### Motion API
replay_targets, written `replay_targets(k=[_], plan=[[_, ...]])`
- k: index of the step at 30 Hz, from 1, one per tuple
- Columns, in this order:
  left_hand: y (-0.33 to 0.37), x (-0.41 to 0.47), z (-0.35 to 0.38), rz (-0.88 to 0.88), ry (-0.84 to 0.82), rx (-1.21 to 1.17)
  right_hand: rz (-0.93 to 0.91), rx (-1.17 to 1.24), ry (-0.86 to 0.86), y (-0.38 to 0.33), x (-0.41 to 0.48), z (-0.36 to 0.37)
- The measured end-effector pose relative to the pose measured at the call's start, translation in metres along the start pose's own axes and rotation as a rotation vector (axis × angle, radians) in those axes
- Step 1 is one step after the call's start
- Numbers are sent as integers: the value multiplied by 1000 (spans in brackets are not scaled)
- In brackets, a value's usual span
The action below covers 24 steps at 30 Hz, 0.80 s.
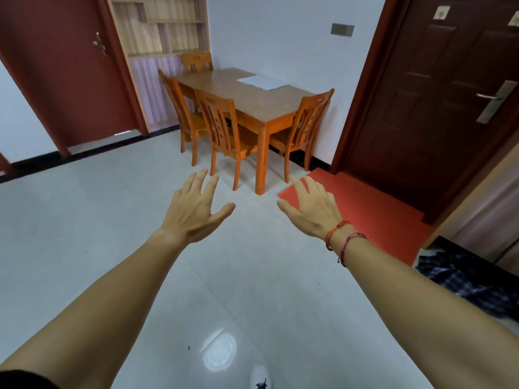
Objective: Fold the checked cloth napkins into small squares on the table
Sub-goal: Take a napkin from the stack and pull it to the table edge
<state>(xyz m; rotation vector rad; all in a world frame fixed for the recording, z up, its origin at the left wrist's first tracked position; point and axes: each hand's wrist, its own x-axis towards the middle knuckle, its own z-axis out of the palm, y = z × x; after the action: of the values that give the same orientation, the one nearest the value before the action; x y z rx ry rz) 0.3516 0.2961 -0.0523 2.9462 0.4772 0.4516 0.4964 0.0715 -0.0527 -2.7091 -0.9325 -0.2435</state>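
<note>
Wide floor (112, 220) before table (252, 105) edge

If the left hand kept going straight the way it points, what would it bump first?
Probably the near chair; nothing else shows between it and the left hand, though depth is unclear.

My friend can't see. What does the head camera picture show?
A left hand and a right hand, fingers spread, reach forward, holding nothing, toward an orange wooden dining table with chairs. A crumpled dark blue checked cloth lies at the lower right.
</note>
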Motion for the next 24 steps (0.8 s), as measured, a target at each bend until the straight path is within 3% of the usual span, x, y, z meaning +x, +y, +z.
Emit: replay_targets(k=[8, 24], plan=[[-22, 143, 33, -35, -15, 18, -3, 0, -23, 40, 155, 26], [-116, 386, 91, -26, 26, -2, 5, 57, -46, 40, 407, 98]])
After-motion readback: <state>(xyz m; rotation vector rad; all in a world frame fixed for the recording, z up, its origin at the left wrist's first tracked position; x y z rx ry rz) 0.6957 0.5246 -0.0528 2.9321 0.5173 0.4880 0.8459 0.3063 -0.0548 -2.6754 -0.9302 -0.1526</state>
